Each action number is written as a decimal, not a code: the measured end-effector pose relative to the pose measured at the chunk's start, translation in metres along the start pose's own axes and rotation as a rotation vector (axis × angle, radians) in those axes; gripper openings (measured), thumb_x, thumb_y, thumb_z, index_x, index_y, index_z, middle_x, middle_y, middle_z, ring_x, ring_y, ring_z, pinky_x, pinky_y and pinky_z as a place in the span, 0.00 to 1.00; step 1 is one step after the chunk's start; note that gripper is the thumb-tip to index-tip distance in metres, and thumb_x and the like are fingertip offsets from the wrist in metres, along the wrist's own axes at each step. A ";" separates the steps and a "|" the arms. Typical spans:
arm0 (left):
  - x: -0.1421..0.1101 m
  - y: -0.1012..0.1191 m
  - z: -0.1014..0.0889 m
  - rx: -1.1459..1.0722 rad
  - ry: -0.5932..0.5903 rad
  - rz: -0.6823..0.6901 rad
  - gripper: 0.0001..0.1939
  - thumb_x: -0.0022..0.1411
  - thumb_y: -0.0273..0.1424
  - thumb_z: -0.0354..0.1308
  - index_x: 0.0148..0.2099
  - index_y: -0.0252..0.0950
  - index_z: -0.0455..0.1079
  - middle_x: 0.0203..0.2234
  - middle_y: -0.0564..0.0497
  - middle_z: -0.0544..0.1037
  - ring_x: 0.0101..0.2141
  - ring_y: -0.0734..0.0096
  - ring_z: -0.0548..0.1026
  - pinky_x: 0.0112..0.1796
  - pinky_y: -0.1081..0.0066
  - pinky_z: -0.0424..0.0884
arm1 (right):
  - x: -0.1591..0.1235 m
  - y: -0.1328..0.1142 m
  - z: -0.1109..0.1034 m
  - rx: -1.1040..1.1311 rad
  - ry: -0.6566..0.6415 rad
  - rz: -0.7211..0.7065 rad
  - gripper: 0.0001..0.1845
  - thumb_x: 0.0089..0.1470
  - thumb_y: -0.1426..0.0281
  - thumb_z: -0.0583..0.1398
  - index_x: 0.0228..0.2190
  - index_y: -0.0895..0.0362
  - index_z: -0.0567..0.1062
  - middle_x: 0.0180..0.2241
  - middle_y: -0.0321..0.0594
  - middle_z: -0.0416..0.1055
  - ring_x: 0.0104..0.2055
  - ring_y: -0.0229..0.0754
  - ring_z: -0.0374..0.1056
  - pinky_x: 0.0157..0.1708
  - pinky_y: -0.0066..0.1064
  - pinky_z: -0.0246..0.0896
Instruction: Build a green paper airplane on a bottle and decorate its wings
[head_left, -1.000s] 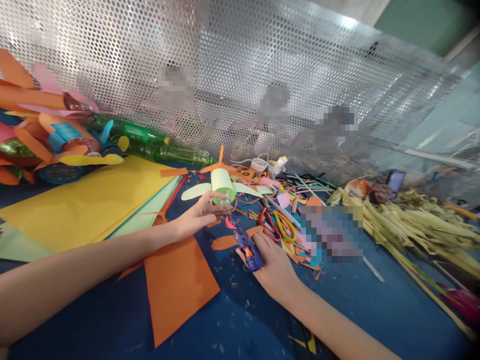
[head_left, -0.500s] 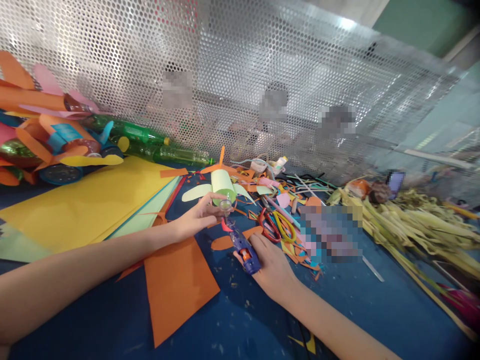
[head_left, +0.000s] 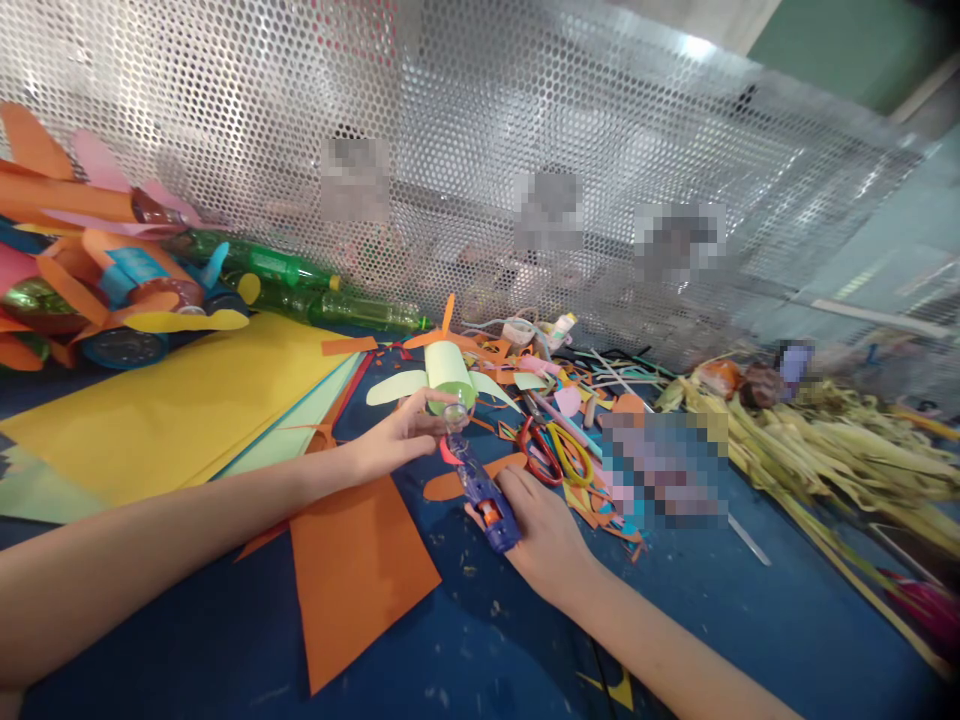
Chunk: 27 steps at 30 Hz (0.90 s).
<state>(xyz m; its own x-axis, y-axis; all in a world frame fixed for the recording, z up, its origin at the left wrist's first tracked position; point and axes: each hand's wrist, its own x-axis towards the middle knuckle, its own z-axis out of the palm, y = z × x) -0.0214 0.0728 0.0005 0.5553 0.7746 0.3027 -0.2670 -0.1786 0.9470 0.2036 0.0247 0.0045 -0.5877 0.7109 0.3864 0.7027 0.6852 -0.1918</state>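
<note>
My left hand point(head_left: 401, 437) is closed on the neck end of a small plastic bottle point(head_left: 450, 372) wrapped in pale green paper. Pale green paper wings stick out from both sides of the bottle, and orange paper fins point(head_left: 448, 318) rise at its far end. In my right hand point(head_left: 544, 525) is a dark blue glue gun point(head_left: 487, 497), gripped with its nozzle pointing at the bottle's mouth. Nozzle and bottle mouth are close together; whether they touch I cannot tell. An orange paper oval point(head_left: 444, 487) lies on the table beside the glue gun.
Orange paper point(head_left: 360, 580) and yellow sheets point(head_left: 187, 420) lie to the left, with finished bottle models point(head_left: 142, 270) behind. Red scissors point(head_left: 538, 450), yellow-handled scissors point(head_left: 570, 455) and paper scraps sit right of centre. Dried husks point(head_left: 825, 440) are at far right, a perforated metal screen point(head_left: 465, 130) behind.
Almost nothing differs. The bottle and both hands sit a touch lower in view, and the glue gun stays pointed at the bottle's mouth.
</note>
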 end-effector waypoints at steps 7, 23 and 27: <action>-0.001 0.004 0.002 0.017 0.016 -0.027 0.23 0.57 0.22 0.53 0.53 0.39 0.54 0.49 0.42 0.72 0.51 0.58 0.68 0.50 0.55 0.59 | 0.000 0.000 -0.001 0.009 -0.003 0.003 0.08 0.57 0.68 0.54 0.27 0.54 0.59 0.28 0.37 0.63 0.29 0.42 0.62 0.27 0.32 0.54; 0.000 0.006 0.004 -0.009 0.046 -0.028 0.23 0.54 0.19 0.51 0.52 0.38 0.53 0.47 0.43 0.74 0.52 0.60 0.68 0.54 0.55 0.54 | -0.002 0.003 -0.001 -0.013 -0.023 0.034 0.09 0.55 0.70 0.54 0.26 0.54 0.58 0.26 0.36 0.61 0.28 0.42 0.62 0.26 0.31 0.53; 0.000 0.007 0.003 0.014 0.058 -0.047 0.25 0.52 0.18 0.49 0.52 0.39 0.53 0.48 0.44 0.73 0.53 0.61 0.67 0.53 0.56 0.56 | -0.003 0.004 -0.003 -0.025 -0.026 0.037 0.09 0.54 0.72 0.55 0.26 0.54 0.58 0.26 0.36 0.61 0.28 0.42 0.62 0.27 0.31 0.53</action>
<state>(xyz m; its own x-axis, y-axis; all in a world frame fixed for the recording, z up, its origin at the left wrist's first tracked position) -0.0212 0.0696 0.0069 0.5200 0.8163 0.2516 -0.2302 -0.1498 0.9616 0.2096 0.0252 0.0055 -0.5709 0.7398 0.3561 0.7338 0.6543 -0.1828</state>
